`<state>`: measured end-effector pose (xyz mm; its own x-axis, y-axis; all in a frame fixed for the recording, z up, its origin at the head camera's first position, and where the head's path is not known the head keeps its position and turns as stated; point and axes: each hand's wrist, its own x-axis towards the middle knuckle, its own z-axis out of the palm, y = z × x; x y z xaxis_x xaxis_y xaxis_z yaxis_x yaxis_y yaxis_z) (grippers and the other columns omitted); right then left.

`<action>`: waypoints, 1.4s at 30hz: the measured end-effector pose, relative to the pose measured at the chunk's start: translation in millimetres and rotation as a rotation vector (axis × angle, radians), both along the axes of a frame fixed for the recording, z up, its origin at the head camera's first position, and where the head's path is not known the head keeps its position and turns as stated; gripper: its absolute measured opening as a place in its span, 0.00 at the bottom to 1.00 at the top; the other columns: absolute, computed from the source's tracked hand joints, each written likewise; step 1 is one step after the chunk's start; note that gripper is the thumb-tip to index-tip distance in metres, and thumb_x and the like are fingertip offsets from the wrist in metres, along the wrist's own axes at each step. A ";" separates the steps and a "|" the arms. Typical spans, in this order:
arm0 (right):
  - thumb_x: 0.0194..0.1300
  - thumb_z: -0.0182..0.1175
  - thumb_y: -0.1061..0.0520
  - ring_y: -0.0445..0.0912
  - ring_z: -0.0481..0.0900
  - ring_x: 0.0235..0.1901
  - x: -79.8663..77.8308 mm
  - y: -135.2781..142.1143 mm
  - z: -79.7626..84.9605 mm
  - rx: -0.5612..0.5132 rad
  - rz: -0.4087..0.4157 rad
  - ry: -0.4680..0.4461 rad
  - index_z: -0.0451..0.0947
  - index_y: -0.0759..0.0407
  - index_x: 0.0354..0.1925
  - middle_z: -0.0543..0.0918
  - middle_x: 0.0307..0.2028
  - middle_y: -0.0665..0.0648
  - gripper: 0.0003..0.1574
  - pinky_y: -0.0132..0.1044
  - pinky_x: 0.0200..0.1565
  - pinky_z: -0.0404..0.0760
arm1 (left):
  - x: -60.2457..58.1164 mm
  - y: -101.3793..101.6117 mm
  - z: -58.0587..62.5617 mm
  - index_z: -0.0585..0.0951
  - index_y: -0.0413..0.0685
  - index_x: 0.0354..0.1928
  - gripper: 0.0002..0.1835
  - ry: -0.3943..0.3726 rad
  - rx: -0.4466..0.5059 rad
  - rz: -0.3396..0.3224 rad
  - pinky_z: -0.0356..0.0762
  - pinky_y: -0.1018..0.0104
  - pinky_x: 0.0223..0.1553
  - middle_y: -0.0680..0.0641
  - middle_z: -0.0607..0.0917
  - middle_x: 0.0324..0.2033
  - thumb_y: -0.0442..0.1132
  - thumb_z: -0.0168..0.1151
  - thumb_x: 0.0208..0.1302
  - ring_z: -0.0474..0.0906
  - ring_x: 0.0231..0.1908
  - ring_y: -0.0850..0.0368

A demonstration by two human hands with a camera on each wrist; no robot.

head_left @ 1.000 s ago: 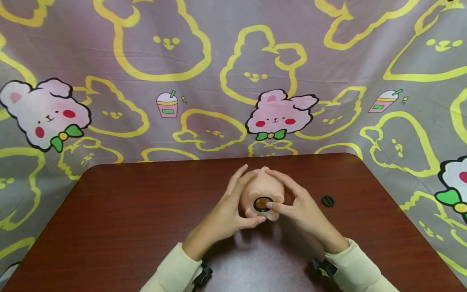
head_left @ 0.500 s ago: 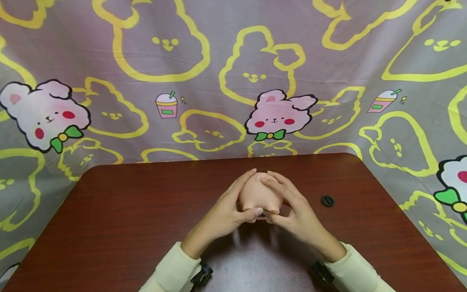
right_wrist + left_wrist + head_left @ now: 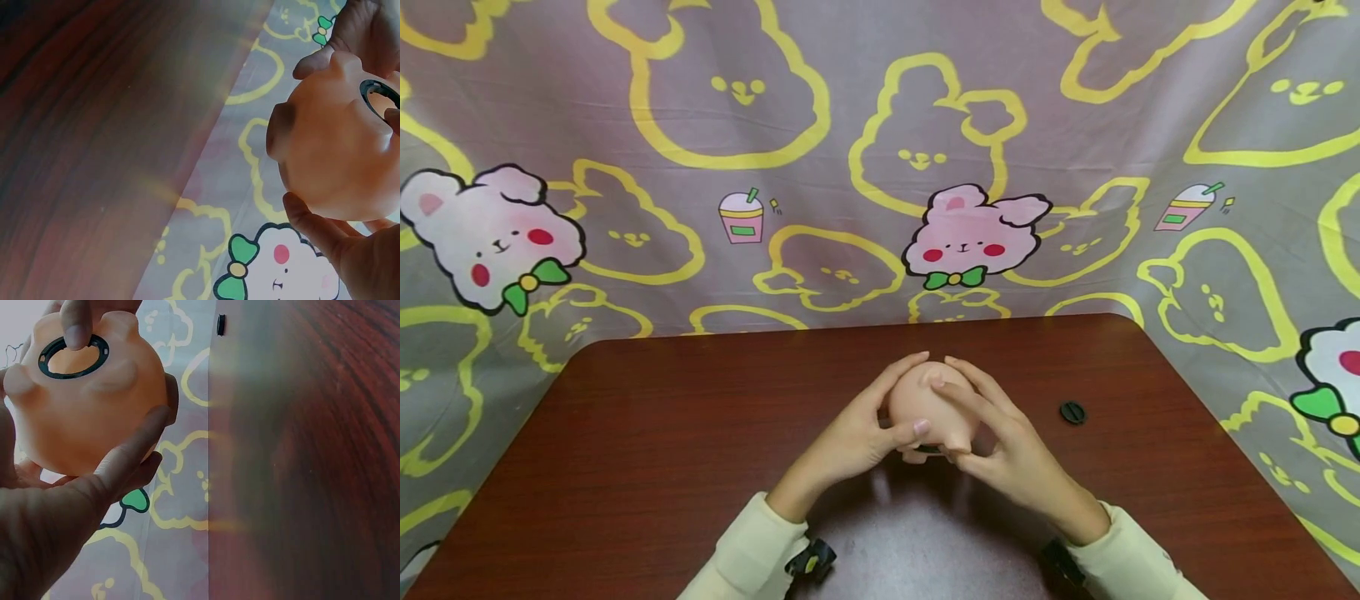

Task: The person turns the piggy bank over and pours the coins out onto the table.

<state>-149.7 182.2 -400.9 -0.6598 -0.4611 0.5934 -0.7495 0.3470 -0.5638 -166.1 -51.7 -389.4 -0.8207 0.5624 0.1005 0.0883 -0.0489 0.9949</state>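
Both hands hold a round, peach-coloured piggy bank (image 3: 925, 404) with stubby feet, above the middle of the table. My left hand (image 3: 853, 433) grips its left side, thumb laid along its lower front and fingers behind. On the other side, my right hand (image 3: 1026, 458) has its fingers over the body and its thumb at the underside. In the left wrist view, a black-rimmed opening (image 3: 74, 374) shows in the belly, with the right thumb (image 3: 76, 330) at its edge. From the head view this opening is mostly hidden beneath the body.
A round black cap (image 3: 1072, 412) lies on the brown wooden table (image 3: 700, 433), to the right of the hands. Behind the table hangs a grey curtain (image 3: 820, 192) printed with yellow-outlined bunnies. Each wrist wears a black strap or device (image 3: 811, 560).
The piggy bank has been turned so that its opening, which faced the head camera one second ago, now points downward. It also sits slightly lower in view. The left thumb has moved up its front.
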 end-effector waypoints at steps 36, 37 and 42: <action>0.55 0.81 0.58 0.40 0.65 0.74 -10.0 6.8 14.5 -0.051 0.021 -0.450 0.55 0.41 0.82 0.59 0.81 0.50 0.66 0.27 0.64 0.73 | 7.6 -0.2 -4.8 0.72 0.65 0.73 0.48 0.707 -0.303 0.246 0.76 0.48 0.68 0.55 0.66 0.77 0.41 0.84 0.49 0.61 0.79 0.52; 0.55 0.82 0.57 0.42 0.63 0.76 -10.3 7.6 14.8 -0.051 0.032 -0.475 0.54 0.39 0.82 0.58 0.81 0.50 0.67 0.27 0.64 0.74 | 7.5 -0.1 -5.2 0.72 0.64 0.73 0.48 0.735 -0.308 0.242 0.77 0.49 0.67 0.54 0.66 0.77 0.41 0.84 0.49 0.63 0.78 0.52; 0.54 0.82 0.57 0.50 0.53 0.81 -12.3 9.8 13.5 -0.063 0.083 -0.546 0.54 0.40 0.82 0.51 0.83 0.53 0.68 0.27 0.64 0.73 | 6.6 -0.1 -6.5 0.71 0.60 0.73 0.49 0.827 -0.307 0.215 0.78 0.51 0.67 0.50 0.66 0.76 0.40 0.85 0.46 0.63 0.77 0.50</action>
<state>-162.0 191.9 -387.5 -0.8419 -0.4997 0.2037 -0.3663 0.2520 -0.8957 -159.5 -51.8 -395.9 -0.6437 0.5046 0.5754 0.7569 0.3086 0.5761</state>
